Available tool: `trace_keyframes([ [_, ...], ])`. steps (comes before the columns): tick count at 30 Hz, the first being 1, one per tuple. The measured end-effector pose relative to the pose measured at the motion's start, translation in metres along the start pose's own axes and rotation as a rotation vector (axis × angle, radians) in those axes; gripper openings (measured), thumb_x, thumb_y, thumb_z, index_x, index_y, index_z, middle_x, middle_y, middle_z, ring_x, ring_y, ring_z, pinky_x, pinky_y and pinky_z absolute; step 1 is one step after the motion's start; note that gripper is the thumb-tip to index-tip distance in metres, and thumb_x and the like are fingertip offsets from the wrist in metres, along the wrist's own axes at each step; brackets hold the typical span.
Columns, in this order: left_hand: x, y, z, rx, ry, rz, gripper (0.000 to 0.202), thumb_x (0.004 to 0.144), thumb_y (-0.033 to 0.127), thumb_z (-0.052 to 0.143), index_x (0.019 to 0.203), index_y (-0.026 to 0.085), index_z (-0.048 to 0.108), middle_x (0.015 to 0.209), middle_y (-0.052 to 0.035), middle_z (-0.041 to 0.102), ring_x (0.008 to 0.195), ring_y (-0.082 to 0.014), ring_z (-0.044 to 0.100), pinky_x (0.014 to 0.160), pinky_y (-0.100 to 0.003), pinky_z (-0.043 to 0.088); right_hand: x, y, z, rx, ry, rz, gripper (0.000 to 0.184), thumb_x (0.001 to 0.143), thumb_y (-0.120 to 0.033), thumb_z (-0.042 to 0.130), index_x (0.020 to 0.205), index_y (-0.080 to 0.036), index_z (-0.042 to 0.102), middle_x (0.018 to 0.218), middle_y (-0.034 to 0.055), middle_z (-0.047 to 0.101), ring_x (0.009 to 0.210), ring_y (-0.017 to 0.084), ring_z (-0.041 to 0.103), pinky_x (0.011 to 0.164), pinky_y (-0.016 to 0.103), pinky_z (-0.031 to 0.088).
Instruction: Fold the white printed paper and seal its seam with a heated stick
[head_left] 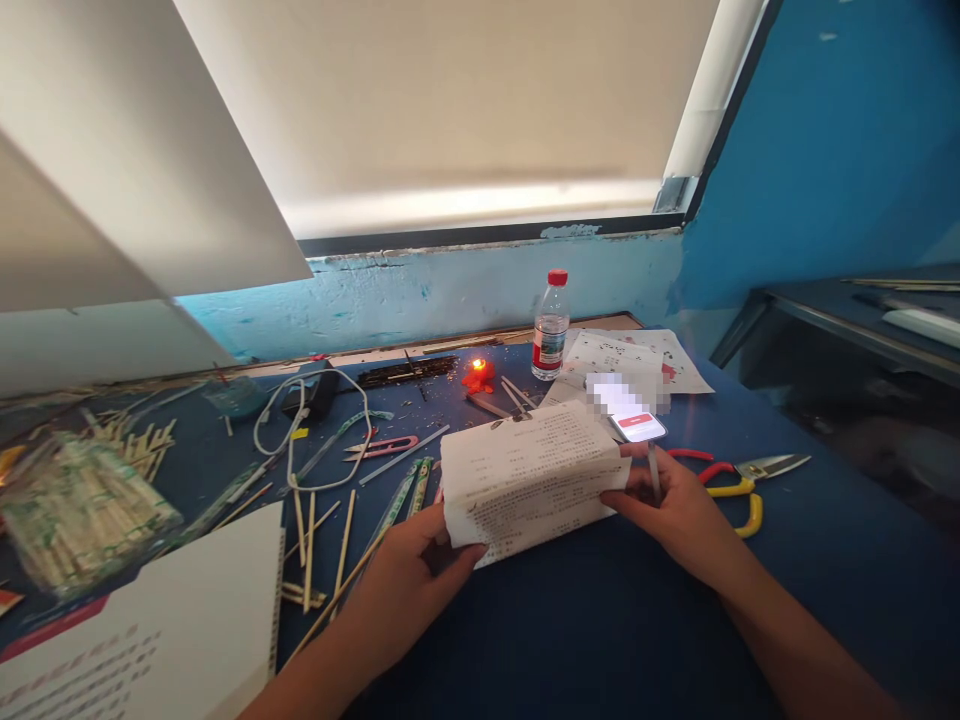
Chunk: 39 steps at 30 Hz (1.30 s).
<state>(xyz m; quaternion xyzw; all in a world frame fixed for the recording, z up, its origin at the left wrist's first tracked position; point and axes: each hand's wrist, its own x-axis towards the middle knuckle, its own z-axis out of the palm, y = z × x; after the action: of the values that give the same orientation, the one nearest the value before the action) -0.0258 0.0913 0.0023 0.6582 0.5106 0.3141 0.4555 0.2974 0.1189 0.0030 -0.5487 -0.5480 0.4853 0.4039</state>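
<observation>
A folded white sheet of printed paper, softly creased and matte, sits at the centre of the frame, just above the blue table top. The left hand pinches its lower-left corner with curled fingers; the right hand grips its right edge. Thin pale bamboo sticks lie scattered at left. Behind stand a clear plastic bottle with a red cap, a rough blue painted wall and 1 white roller blind.

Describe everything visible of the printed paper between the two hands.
The paper is white and thin, covered with small dark printed lines. It is bent over into a long fold, slanted over the blue table. The left hand grips its near left corner; the right hand pinches its right end.
</observation>
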Motion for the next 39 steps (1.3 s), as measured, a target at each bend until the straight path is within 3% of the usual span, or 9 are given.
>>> trace_keyframes([
  [9,0.004,-0.002,0.001,-0.077,0.056,-0.034,0.028,0.090,0.032,0.071,0.117,0.024,0.074,0.115,-0.0065,0.080,0.102,-0.0275,0.077,0.094,-0.041,0.062,-0.011,0.005,-0.008,-0.339,0.338,-0.165,0.033,0.092,-0.057,0.064,0.082,-0.027,0.056,0.065,-0.0035,0.051,0.056,0.018,0.049,0.051,0.031,0.041],
  [13,0.006,-0.008,-0.001,-0.142,0.067,-0.025,0.031,0.091,0.033,0.073,0.120,0.024,0.073,0.117,-0.0063,0.080,0.108,-0.0276,0.075,0.096,-0.040,0.060,-0.023,0.008,-0.019,-0.639,0.233,-0.247,0.017,0.098,-0.042,0.057,0.102,-0.027,0.063,0.091,0.0045,0.068,0.077,0.025,0.066,0.068,0.037,0.053],
  [17,0.008,-0.010,-0.002,-0.258,0.064,-0.005,0.033,0.091,0.031,0.075,0.123,0.023,0.071,0.123,-0.0061,0.078,0.112,-0.0258,0.074,0.100,-0.038,0.058,-0.036,0.022,-0.023,-0.805,0.228,-0.268,0.026,0.099,-0.032,0.049,0.121,-0.027,0.062,0.118,0.0115,0.069,0.100,0.030,0.071,0.084,0.044,0.057],
  [21,0.008,-0.011,-0.004,-0.347,0.073,-0.029,0.037,0.089,0.030,0.078,0.124,0.022,0.071,0.120,-0.0064,0.079,0.113,-0.0264,0.073,0.103,-0.041,0.057,-0.048,0.027,-0.023,-0.879,0.309,-0.210,0.025,0.096,-0.033,0.054,0.119,-0.027,0.063,0.110,0.0108,0.073,0.094,0.031,0.073,0.077,0.044,0.059],
  [27,0.010,-0.007,-0.006,-0.375,0.084,-0.061,0.042,0.086,0.031,0.082,0.125,0.022,0.070,0.123,-0.0082,0.079,0.111,-0.0275,0.074,0.104,-0.044,0.057,-0.052,0.006,-0.016,-0.953,0.190,-0.227,0.008,0.090,-0.026,0.060,0.093,-0.027,0.067,0.095,0.0090,0.073,0.088,0.032,0.069,0.076,0.046,0.055],
  [31,0.012,-0.006,-0.007,-0.406,0.119,-0.077,0.044,0.082,0.033,0.085,0.122,0.021,0.072,0.120,-0.0082,0.080,0.110,-0.0278,0.075,0.102,-0.042,0.059,-0.059,-0.013,0.017,-0.696,0.024,-0.246,0.011,0.094,-0.030,0.061,0.095,-0.027,0.072,0.097,0.0065,0.075,0.092,0.029,0.070,0.081,0.041,0.054],
  [34,0.014,-0.008,-0.006,-0.448,0.152,-0.055,0.046,0.079,0.033,0.088,0.121,0.021,0.073,0.119,-0.0076,0.081,0.110,-0.0281,0.075,0.101,-0.040,0.059,-0.059,-0.020,0.053,-0.256,-0.278,-0.019,0.027,0.101,-0.047,0.056,0.098,-0.026,0.073,0.083,0.0019,0.075,0.063,0.018,0.068,0.057,0.029,0.048],
  [37,0.014,-0.008,-0.005,-0.492,0.164,-0.045,0.045,0.077,0.031,0.089,0.119,0.021,0.074,0.117,-0.0079,0.082,0.112,-0.0288,0.075,0.102,-0.039,0.059,-0.045,-0.023,0.088,0.215,-0.497,0.284,0.041,0.103,-0.055,0.048,0.111,-0.020,0.068,0.092,0.0049,0.077,0.041,0.009,0.059,0.035,0.021,0.028],
  [39,0.013,-0.004,-0.004,-0.516,0.173,-0.044,0.045,0.075,0.029,0.090,0.116,0.020,0.075,0.115,-0.0078,0.082,0.112,-0.0292,0.076,0.101,-0.037,0.059,-0.031,-0.026,0.105,0.401,-0.487,0.383,0.039,0.105,-0.051,0.046,0.114,-0.017,0.062,0.086,0.0038,0.075,0.036,0.007,0.056,0.031,0.019,0.022],
])
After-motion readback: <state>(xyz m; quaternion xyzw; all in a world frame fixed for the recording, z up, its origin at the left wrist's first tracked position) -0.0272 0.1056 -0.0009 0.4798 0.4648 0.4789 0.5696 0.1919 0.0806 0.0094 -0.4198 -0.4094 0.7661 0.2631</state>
